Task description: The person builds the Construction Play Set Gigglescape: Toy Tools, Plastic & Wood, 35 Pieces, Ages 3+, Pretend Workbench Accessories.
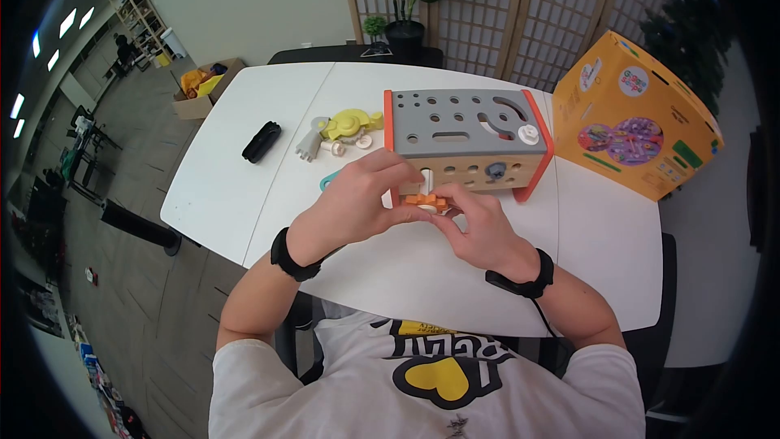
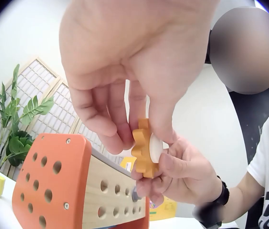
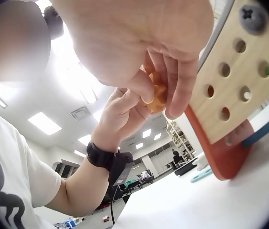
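An orange toy gear point(image 2: 143, 153) is held between both hands, in front of a toy workbench point(image 1: 463, 122). A round white piece point(image 2: 156, 149) sits against the gear's face. In the head view a white shaft point(image 1: 427, 181) sticks out on the gear's far side, toward the bench. My left hand point(image 1: 349, 199) pinches the gear from the left, thumb near the white piece. From the right, my right hand point(image 1: 485, 232) grips the gear's edge between thumb and fingers. The bench has a grey top, orange ends and a wooden side with holes, where a grey screw point(image 1: 496, 171) sits.
Left of the bench lie a yellow toy piece point(image 1: 351, 123), a grey toy piece point(image 1: 309, 140) and small cream pieces point(image 1: 364, 141). A black case point(image 1: 262, 142) is farther left on the white table point(image 1: 219, 187). An orange box point(image 1: 638, 118) stands at the right.
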The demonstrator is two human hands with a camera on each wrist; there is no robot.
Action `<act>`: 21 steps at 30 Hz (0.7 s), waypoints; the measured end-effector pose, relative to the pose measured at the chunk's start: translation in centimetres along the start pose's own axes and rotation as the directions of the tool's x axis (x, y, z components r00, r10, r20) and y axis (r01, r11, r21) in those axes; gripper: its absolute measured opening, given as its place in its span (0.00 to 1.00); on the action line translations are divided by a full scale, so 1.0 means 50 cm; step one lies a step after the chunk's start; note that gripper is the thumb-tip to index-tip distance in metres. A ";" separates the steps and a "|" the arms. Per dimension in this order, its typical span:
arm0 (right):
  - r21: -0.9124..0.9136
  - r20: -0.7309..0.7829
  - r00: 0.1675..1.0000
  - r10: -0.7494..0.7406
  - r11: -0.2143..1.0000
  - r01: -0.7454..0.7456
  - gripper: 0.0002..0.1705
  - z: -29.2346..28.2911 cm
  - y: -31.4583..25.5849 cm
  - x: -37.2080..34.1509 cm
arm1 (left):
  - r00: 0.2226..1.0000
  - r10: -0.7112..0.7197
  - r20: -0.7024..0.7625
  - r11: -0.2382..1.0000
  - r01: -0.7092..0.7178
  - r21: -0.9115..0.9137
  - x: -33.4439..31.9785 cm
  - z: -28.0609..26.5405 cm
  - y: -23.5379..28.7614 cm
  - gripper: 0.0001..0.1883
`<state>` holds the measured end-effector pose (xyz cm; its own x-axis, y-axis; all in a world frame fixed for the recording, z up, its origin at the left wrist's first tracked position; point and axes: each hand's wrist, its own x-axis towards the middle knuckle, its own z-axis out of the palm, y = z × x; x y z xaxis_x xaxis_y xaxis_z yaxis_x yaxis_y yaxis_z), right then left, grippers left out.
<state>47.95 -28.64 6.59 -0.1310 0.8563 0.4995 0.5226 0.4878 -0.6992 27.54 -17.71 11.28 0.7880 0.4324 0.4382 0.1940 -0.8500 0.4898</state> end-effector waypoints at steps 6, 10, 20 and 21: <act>-0.056 -0.012 0.997 0.070 0.996 -0.071 0.17 -0.034 0.027 -0.027 | 0.988 0.145 0.060 0.976 -0.153 0.153 0.053 0.005 0.005 0.42; -0.052 0.009 0.995 0.100 0.994 -0.099 0.16 -0.044 0.040 -0.025 | 0.977 0.169 0.131 0.965 -0.191 0.182 0.081 0.023 -0.009 0.47; -0.008 0.034 0.987 0.156 0.988 -0.156 0.14 -0.054 0.043 -0.005 | 0.984 0.089 0.157 0.961 -0.126 0.246 0.097 0.058 -0.010 0.44; -0.020 0.041 0.987 0.155 0.988 -0.154 0.15 -0.058 0.043 -0.001 | 0.984 0.083 0.159 0.964 -0.120 0.238 0.099 0.059 -0.011 0.44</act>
<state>51.54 -28.13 6.55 -0.0828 0.9276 0.3642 0.5537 0.3467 -0.7571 33.03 -15.98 10.95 0.8843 0.3066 0.3522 0.2315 -0.9428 0.2397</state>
